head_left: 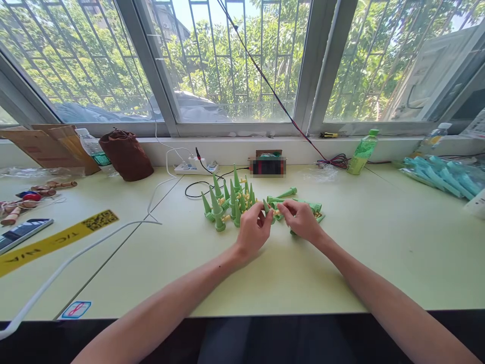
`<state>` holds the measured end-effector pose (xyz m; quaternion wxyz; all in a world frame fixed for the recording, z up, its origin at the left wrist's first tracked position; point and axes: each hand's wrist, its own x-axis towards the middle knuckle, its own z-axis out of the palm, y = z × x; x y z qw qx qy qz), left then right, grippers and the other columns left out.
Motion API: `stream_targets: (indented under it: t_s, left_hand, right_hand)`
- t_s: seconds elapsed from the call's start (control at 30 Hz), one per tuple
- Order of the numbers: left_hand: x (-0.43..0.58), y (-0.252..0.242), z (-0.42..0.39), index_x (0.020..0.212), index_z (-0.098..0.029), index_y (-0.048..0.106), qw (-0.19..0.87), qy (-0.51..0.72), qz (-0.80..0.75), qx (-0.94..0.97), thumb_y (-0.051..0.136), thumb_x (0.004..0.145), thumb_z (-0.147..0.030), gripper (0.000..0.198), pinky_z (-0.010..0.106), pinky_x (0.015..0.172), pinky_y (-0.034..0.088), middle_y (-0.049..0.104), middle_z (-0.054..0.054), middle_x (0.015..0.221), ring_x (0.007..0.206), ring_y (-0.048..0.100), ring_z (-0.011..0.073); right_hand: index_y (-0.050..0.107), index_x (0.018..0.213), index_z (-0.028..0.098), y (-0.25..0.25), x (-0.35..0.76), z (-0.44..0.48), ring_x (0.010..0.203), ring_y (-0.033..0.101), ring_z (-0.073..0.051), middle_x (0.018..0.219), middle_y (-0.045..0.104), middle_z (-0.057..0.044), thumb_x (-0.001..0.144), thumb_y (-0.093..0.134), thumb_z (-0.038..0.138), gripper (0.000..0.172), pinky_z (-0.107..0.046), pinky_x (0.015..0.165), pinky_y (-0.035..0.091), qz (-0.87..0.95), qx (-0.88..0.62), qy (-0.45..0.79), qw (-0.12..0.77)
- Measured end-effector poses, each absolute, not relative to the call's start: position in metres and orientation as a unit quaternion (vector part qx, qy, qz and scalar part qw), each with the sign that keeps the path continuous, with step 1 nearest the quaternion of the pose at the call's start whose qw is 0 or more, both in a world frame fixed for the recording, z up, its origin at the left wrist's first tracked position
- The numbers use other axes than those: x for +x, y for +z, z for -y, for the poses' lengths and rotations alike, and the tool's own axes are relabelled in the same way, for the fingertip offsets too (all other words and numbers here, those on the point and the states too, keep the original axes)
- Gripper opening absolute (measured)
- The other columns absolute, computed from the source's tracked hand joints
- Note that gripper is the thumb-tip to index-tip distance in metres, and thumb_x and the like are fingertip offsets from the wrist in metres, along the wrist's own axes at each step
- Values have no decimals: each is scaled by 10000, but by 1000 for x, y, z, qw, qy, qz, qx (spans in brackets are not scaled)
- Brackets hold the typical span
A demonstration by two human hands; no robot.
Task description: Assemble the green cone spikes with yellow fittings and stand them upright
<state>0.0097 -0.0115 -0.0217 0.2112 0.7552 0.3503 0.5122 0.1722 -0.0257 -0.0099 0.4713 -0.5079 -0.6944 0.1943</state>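
Observation:
My left hand is closed around a green cone-shaped plant watering spike, its tip pointing up. Close beside it, the fingers of my right hand are pinched at a small yellow valve on the spike's side; the fingers partly cover it. Left of my hands several green spikes with yellow valves stand upright in a tight group. More green spikes lie on their sides behind and under my right hand, partly hidden by it.
A power strip with cables and a small box stand by the window. Further right are a green bottle and turquoise packets. On the left are a brown pouch, a phone and a white cable.

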Motion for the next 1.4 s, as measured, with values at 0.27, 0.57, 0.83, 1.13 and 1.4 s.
stream_targets:
  t_s: [0.27,0.57,0.83,1.13,1.4]
  left_hand:
    - [9,-23,12,851,-188,554,216,505,-342,762,539,908,-338,161,209,516,451,552,-12,679,548,507,93]
    - [9,-21,11,837,-180,550,231,506,-353,753,544,903,-345,178,203,503,413,537,-20,665,534,481,85]
    - [10,-18,10,820,-177,538,302,512,-362,718,555,896,-360,199,185,454,366,530,-30,648,504,467,72]
    - [9,-19,10,831,-180,538,282,513,-349,732,552,900,-357,190,185,463,367,518,-31,640,508,455,73]
    - [9,-21,12,802,-183,528,232,504,-344,758,553,896,-340,185,197,503,417,507,-27,641,530,467,83]
  right_hand:
    - [493,613,181,-11,171,25,488,351,-109,516,386,31,941,454,471,439,-262,487,270,714,-500,172,459]
    - [571,687,165,-13,173,26,521,364,-109,569,452,20,936,488,407,357,-255,499,289,723,-479,184,462]
    - [611,831,172,-12,174,25,539,477,-123,659,573,-8,924,518,346,218,-254,522,386,730,-449,230,461]
    - [580,829,187,-12,173,25,525,500,-127,638,583,1,924,523,356,202,-257,519,403,717,-460,231,470]
    - [513,709,202,-11,172,26,432,439,-115,483,496,36,949,481,420,326,-254,469,353,701,-475,247,472]
